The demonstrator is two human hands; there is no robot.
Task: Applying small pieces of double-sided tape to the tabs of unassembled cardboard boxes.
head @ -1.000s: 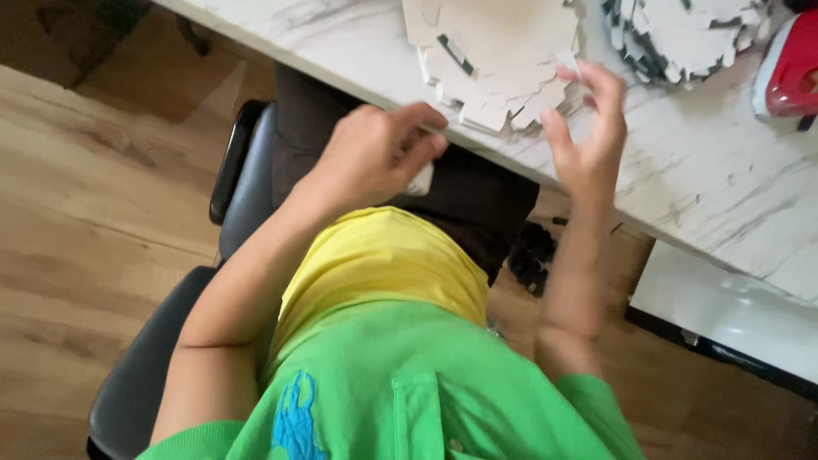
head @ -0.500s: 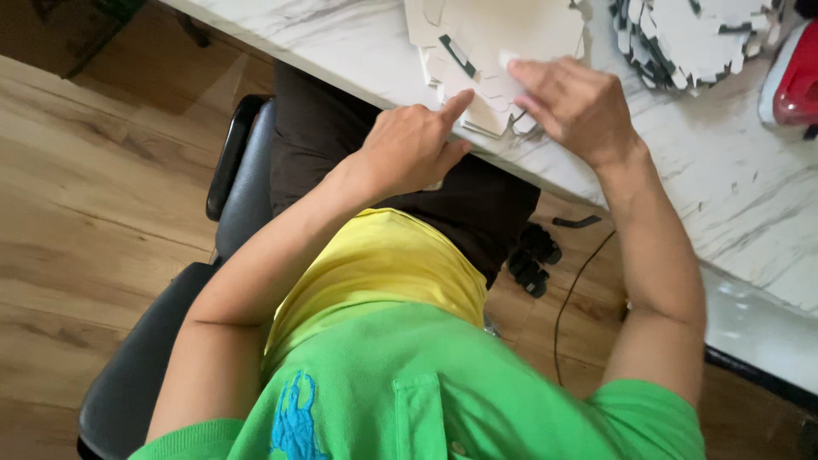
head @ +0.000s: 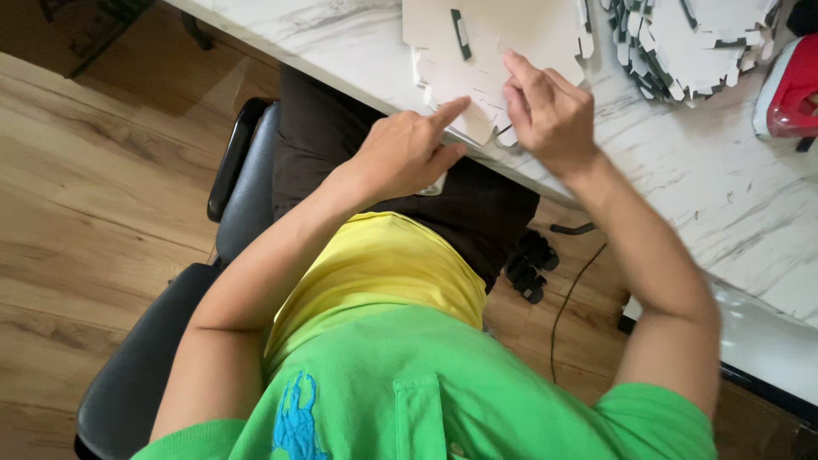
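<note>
A flat white die-cut card sheet (head: 503,38) lies on the marble table (head: 699,187), its near edge overhanging the table's front. My left hand (head: 409,153) is at that edge, its index finger stretched out onto the card. My right hand (head: 545,111) rests on top of the card with its fingers bent and pressing on the near tabs. Neither hand lifts the card off the table.
A fanned stack of similar white card pieces (head: 690,43) sits at the back right, with a red and white object (head: 788,89) beside it. I sit on a black chair (head: 230,187) over a wood floor; a black cable (head: 571,290) lies under the table.
My right hand came down from the air onto the card. My left hand rose from below the table edge and its index finger now lies on the card.
</note>
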